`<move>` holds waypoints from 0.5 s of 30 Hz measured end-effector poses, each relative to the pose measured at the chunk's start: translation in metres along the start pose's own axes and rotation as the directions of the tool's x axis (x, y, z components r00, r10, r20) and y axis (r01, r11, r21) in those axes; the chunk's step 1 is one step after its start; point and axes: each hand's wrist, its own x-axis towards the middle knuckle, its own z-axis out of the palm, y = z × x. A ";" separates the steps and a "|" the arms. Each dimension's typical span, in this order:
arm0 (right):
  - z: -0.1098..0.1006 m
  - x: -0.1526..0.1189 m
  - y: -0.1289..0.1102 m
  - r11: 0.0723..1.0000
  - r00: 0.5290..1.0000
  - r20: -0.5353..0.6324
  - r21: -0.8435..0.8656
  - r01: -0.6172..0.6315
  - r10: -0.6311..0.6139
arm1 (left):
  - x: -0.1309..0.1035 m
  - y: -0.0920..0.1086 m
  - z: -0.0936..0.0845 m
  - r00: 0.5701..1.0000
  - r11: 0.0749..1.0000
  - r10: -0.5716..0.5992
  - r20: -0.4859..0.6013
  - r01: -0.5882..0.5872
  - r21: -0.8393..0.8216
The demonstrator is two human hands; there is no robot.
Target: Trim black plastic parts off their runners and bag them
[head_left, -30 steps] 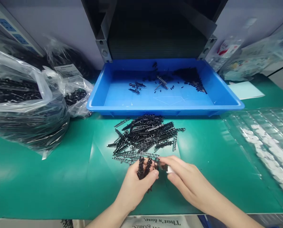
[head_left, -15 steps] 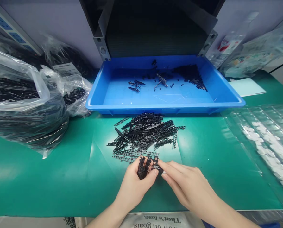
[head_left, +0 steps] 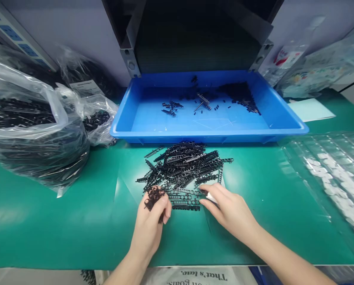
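My left hand (head_left: 153, 215) is closed round a bunch of small black plastic strips (head_left: 155, 198), their curled ends sticking up above the thumb. To its right, my right hand (head_left: 232, 206) has thumb and forefinger at the ends of the nearest loose strips. A small white-and-black piece (head_left: 212, 197) is held in its curled fingers; its kind is hard to make out. A dark strip (head_left: 185, 207) lies flat between the two hands. Just beyond them is a heap of black ladder-like plastic strips (head_left: 183, 164) with rings, on the green mat.
Behind the heap stands a blue tray (head_left: 209, 138) with small black parts and a metal tool. Clear bags of black parts (head_left: 40, 154) are on the left. On the right lie a clear blister tray (head_left: 301, 174) with white pieces and a pale paper (head_left: 312, 110).
My hands have moved apart: the left one leftward with its bunch of strips, the right one forward to the heap's near edge. A dark strip now lies between them.
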 end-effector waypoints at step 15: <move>-0.035 0.010 0.007 0.957 0.997 0.083 0.288 -0.016 -0.008 | 0.001 0.009 -0.007 0.959 0.821 0.278 0.056 -0.267 0.505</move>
